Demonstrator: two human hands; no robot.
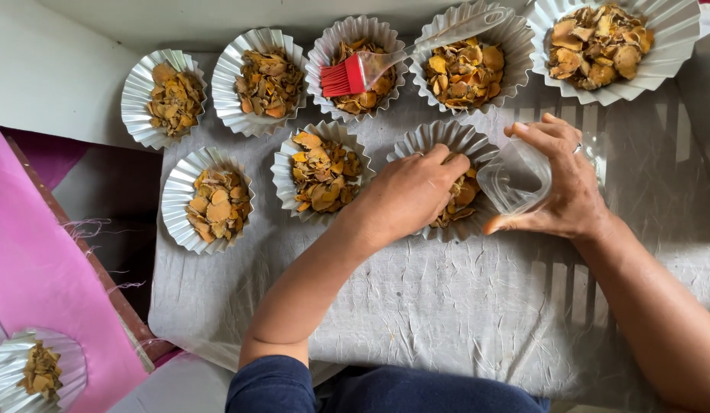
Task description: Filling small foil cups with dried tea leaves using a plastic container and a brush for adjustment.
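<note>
Pressing down with our left hand (408,195) into the foil cup (446,138) of orange-brown chips, front row, rightmost: fingers curled into the filling, clenched on no single piece that we can make out. Our right hand (565,187) grasps a clear plastic cup (515,180), tilted, mouth toward that foil cup, touching or just beside its right rim. So the cup lies directly left of the right-hand grip; left hand is already in it. Red-bristled brush (355,74) rests across the back row, untouched.

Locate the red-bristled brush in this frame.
In the head view, the brush lies at top centre, bristles over the third foil cup of the back row, clear handle across the fourth cup.
</note>
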